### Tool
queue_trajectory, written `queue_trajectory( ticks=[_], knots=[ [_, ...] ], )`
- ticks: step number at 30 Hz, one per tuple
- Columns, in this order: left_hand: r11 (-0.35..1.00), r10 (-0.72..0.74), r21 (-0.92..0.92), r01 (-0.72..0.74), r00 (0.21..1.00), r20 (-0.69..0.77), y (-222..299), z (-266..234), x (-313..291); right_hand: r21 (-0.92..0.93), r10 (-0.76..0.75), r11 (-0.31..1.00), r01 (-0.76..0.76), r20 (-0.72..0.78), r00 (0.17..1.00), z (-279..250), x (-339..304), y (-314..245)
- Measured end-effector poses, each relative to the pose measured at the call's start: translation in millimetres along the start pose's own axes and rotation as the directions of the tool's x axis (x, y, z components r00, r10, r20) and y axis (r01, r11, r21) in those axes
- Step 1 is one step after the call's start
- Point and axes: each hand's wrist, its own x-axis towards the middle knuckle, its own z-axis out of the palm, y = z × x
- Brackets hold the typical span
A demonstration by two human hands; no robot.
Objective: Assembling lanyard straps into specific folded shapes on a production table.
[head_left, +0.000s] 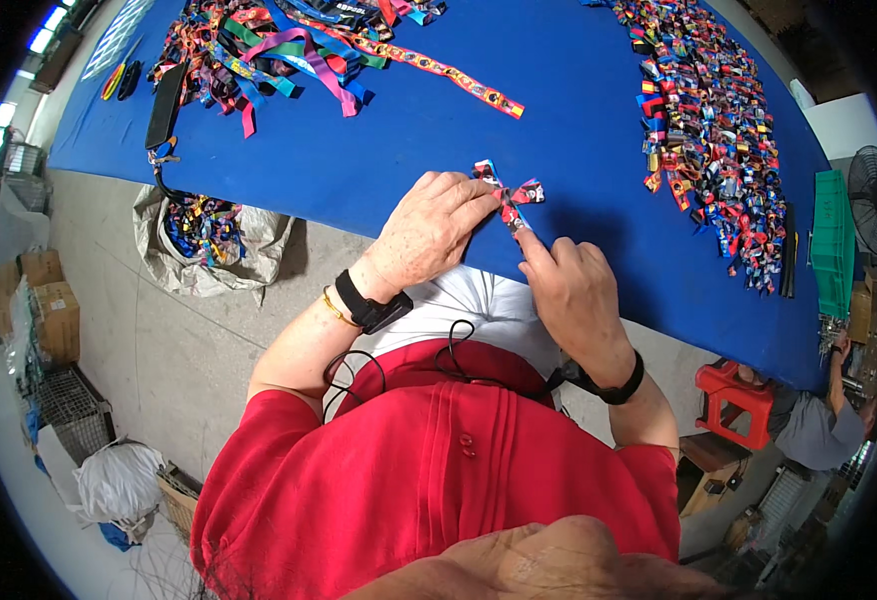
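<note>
Just above the near edge of the blue table, a short printed ribbon (529, 192) in red, black and white is crossed over itself, with loose ends sticking out several ways. My left hand (427, 232) pinches it near the crossing from the left. At its lower end, my right hand (577, 298) grips the ribbon between thumb and forefinger, partly hiding that end. Farther off lies a tangled pile of long colourful ribbons (289, 50); one yellow and red ribbon (449, 75) trails from it toward the middle.
Rows of small knotted ribbons (709, 120) cover the table's right part. A white sack (154, 245) of ribbon pieces stands below the left edge. A dark flat strip (166, 108) lies at that edge. At right are a green bin (832, 240), a fan (870, 195), a red stool (737, 400) and another person (824, 430).
</note>
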Motion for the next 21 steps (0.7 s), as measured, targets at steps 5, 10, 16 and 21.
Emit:
queue_trajectory(
  ticks=[5, 10, 16, 21],
  knots=[
    [1.0, -0.007, -0.03, 0.007, 1.0, -0.004, -2.5, 3.8, -2.9, 0.033, 0.013, 0.999, -0.014, 0.013, 1.0, -0.7, -7.8, 0.6],
    [0.999, -0.013, -0.032, 0.013, 1.0, 0.003, -1.9, 3.5, -2.7, 0.013, 0.024, 1.0, -0.024, 0.036, 0.999, -1.3, -14.8, 1.2],
    [1.0, -0.016, -0.027, 0.017, 1.0, 0.007, -2.0, 4.0, -3.0, -0.004, 0.035, 0.999, -0.035, 0.052, 0.998, -3.2, -21.2, 1.5],
    [1.0, -0.01, -0.004, 0.01, 1.0, 0.005, -0.3, 2.2, -1.9, -0.004, 0.044, 0.999, -0.044, 0.05, 0.998, -4.1, -23.8, 0.2]
  ],
)
